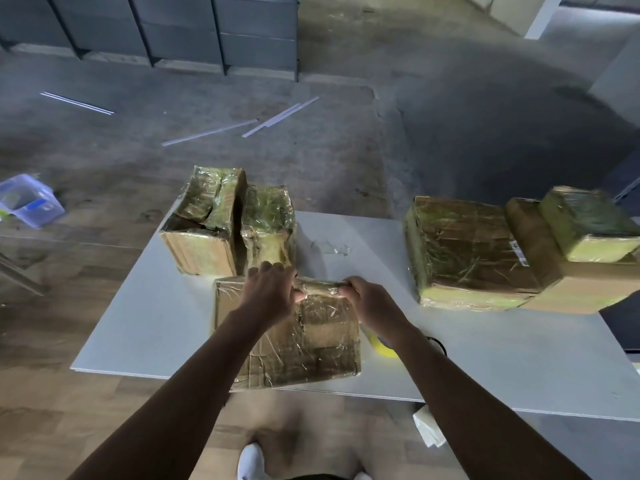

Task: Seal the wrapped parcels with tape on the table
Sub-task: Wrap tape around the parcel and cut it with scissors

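Note:
A cardboard parcel [311, 341] wrapped in clear film lies on the white table [149, 327], close to its near edge. My left hand [268, 292] and my right hand [372, 303] both pinch the film or tape along the parcel's far top edge, a short span apart. A yellow tape roll [381, 348] lies on the table just right of the parcel, partly hidden under my right forearm.
Two wrapped parcels [221, 223] stand at the table's far left. A large wrapped parcel [471, 251] and stacked boxes [581, 244] fill the far right. A scrap of clear tape [329, 249] lies mid-table. White paper [429, 429] lies on the floor below.

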The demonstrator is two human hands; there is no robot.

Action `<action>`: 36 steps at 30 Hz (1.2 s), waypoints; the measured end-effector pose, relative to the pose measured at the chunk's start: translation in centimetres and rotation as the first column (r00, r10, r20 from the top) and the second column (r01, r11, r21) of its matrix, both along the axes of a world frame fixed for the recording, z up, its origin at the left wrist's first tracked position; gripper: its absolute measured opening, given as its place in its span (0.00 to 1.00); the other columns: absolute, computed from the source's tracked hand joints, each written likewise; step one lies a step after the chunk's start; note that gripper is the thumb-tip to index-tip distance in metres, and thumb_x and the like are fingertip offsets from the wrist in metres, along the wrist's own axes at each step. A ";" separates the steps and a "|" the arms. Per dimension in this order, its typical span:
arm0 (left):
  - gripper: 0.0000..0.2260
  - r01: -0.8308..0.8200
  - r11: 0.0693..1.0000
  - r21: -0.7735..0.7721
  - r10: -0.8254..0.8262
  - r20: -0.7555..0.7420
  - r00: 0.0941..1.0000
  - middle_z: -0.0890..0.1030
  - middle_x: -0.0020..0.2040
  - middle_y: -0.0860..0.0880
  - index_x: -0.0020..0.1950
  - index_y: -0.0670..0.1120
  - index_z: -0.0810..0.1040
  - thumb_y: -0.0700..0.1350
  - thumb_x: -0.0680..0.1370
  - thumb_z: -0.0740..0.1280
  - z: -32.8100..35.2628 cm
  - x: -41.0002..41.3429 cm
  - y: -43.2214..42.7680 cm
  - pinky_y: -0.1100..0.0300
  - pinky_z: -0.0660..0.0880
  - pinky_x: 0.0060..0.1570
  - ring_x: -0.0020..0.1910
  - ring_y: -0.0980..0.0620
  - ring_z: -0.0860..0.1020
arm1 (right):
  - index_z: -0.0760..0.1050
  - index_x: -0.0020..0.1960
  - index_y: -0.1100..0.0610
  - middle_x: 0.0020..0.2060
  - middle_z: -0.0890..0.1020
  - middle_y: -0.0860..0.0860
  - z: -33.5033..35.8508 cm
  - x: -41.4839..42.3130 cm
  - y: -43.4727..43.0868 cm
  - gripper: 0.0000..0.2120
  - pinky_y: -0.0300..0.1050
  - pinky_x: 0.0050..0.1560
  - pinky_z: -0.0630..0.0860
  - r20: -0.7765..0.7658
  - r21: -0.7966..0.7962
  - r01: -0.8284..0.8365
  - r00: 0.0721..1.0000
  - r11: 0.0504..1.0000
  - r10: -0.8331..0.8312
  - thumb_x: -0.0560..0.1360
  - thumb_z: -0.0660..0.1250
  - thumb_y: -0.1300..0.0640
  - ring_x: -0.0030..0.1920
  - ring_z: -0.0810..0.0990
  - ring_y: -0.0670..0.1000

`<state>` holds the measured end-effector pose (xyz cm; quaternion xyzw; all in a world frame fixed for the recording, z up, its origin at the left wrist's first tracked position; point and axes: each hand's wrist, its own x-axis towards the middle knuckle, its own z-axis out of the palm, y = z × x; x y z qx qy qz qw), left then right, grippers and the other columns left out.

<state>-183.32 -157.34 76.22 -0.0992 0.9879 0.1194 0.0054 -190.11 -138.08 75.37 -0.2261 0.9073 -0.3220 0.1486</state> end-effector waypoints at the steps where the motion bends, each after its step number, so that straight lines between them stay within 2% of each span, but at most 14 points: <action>1: 0.19 -0.003 1.000 -0.013 0.003 0.009 1.000 0.77 0.61 0.48 0.66 0.47 0.72 0.55 0.78 0.65 -0.4 -0.2 -0.1 0.49 0.65 0.64 0.63 0.48 0.70 | 0.76 0.59 0.58 0.46 0.82 0.57 -0.3 0.0 0.0 0.13 0.45 0.44 0.69 0.012 -0.010 0.024 1.000 1.000 -0.023 0.81 0.59 0.52 0.47 0.79 0.56; 4: 0.19 0.020 0.995 -0.096 -0.017 0.036 0.999 0.75 0.64 0.48 0.66 0.47 0.70 0.53 0.78 0.64 -1.2 -0.9 -0.2 0.45 0.60 0.70 0.66 0.48 0.68 | 0.73 0.64 0.56 0.48 0.82 0.57 -0.8 -0.4 0.0 0.15 0.43 0.46 0.70 0.066 0.023 0.057 0.996 0.998 -0.058 0.82 0.56 0.53 0.45 0.78 0.54; 6: 0.19 0.038 0.994 -0.104 -0.033 0.042 0.999 0.73 0.67 0.47 0.68 0.47 0.69 0.51 0.79 0.64 -1.6 -1.4 -0.1 0.42 0.56 0.73 0.69 0.48 0.67 | 0.73 0.66 0.54 0.47 0.81 0.54 -1.1 -0.6 0.3 0.15 0.50 0.51 0.77 0.154 0.012 0.121 0.981 0.993 -0.121 0.82 0.55 0.53 0.44 0.79 0.53; 8: 0.19 0.067 0.995 -0.076 -0.064 0.046 0.997 0.71 0.70 0.47 0.70 0.47 0.67 0.48 0.80 0.63 -2.2 -1.8 -0.1 0.41 0.52 0.74 0.71 0.48 0.65 | 0.74 0.64 0.50 0.46 0.81 0.51 -2.0 -0.6 0.9 0.14 0.57 0.52 0.79 0.214 0.025 0.183 0.959 0.983 -0.184 0.81 0.57 0.54 0.46 0.82 0.54; 11: 0.21 0.104 0.995 -0.012 -0.104 0.013 0.995 0.67 0.72 0.46 0.74 0.47 0.63 0.44 0.80 0.59 -3.2 -2.0 -0.2 0.42 0.48 0.75 0.73 0.48 0.62 | 0.76 0.60 0.52 0.53 0.82 0.54 -3.5 -0.1 2.4 0.12 0.56 0.56 0.77 0.166 0.068 0.266 0.947 0.962 -0.274 0.79 0.59 0.57 0.52 0.82 0.58; 13: 0.22 0.114 0.993 0.022 -0.113 -0.066 0.991 0.68 0.71 0.46 0.74 0.47 0.64 0.42 0.79 0.60 -3.4 -1.9 -0.2 0.43 0.51 0.75 0.72 0.48 0.63 | 0.76 0.61 0.55 0.57 0.81 0.56 -3.7 0.1 3.8 0.14 0.50 0.58 0.75 0.114 0.153 0.377 0.912 0.914 -0.395 0.79 0.58 0.59 0.57 0.79 0.59; 16: 0.19 0.134 0.987 0.088 -0.113 -0.214 0.970 0.74 0.65 0.43 0.67 0.43 0.73 0.36 0.76 0.63 -2.8 -1.9 0.9 0.49 0.61 0.70 0.66 0.45 0.69 | 0.75 0.61 0.59 0.57 0.80 0.59 -4.9 0.1 6.0 0.13 0.47 0.53 0.73 0.051 0.300 0.480 0.855 0.824 -0.517 0.79 0.58 0.58 0.57 0.77 0.60; 20: 0.14 0.124 0.979 0.160 -0.081 -0.253 0.964 0.76 0.60 0.44 0.61 0.42 0.76 0.36 0.76 0.62 -1.8 -3.2 2.6 0.52 0.68 0.65 0.63 0.45 0.71 | 0.71 0.58 0.59 0.54 0.77 0.58 -6.6 -0.5 7.6 0.11 0.50 0.52 0.74 0.077 0.418 0.469 0.835 0.778 -0.545 0.80 0.58 0.54 0.54 0.77 0.60; 23: 0.12 0.045 0.968 0.249 0.022 -0.260 0.965 0.76 0.57 0.45 0.58 0.43 0.77 0.36 0.76 0.62 -1.7 -4.3 3.6 0.53 0.71 0.59 0.60 0.46 0.72 | 0.68 0.62 0.61 0.58 0.74 0.60 -7.8 -1.3 8.1 0.14 0.51 0.54 0.75 0.016 0.480 0.408 0.881 0.776 -0.473 0.80 0.59 0.55 0.57 0.76 0.59; 26: 0.09 0.039 0.970 0.239 0.041 -0.319 0.947 0.79 0.50 0.42 0.51 0.40 0.79 0.33 0.73 0.64 -2.0 -4.7 4.6 0.57 0.69 0.49 0.52 0.42 0.76 | 0.65 0.64 0.63 0.60 0.74 0.62 -8.4 -2.2 8.5 0.16 0.50 0.53 0.76 0.006 0.465 0.420 0.879 0.779 -0.477 0.79 0.61 0.58 0.58 0.77 0.60; 30: 0.10 0.026 0.972 0.235 0.071 -0.392 0.917 0.79 0.43 0.42 0.48 0.40 0.79 0.34 0.71 0.61 -1.9 -4.4 6.1 0.56 0.73 0.40 0.44 0.43 0.76 | 0.70 0.59 0.64 0.55 0.80 0.61 -9.0 -3.5 9.3 0.11 0.49 0.52 0.76 0.055 0.473 0.360 0.899 0.804 -0.434 0.78 0.62 0.61 0.56 0.79 0.60; 33: 0.11 -0.025 0.961 0.275 0.131 -0.377 0.917 0.80 0.43 0.42 0.48 0.40 0.80 0.37 0.72 0.59 -1.2 -4.3 7.3 0.54 0.75 0.38 0.42 0.44 0.77 | 0.72 0.53 0.63 0.50 0.81 0.61 -8.6 -4.3 9.3 0.09 0.46 0.45 0.73 -0.001 0.342 0.376 0.917 0.861 -0.400 0.76 0.64 0.60 0.51 0.79 0.62; 36: 0.11 -0.047 0.935 0.352 0.164 -0.308 0.937 0.80 0.45 0.41 0.52 0.39 0.79 0.39 0.74 0.61 -0.8 -4.6 8.0 0.58 0.73 0.41 0.42 0.43 0.79 | 0.73 0.48 0.62 0.45 0.79 0.59 -6.9 -5.3 8.3 0.08 0.45 0.40 0.66 -0.067 0.113 0.395 0.919 0.912 -0.389 0.75 0.67 0.58 0.47 0.78 0.62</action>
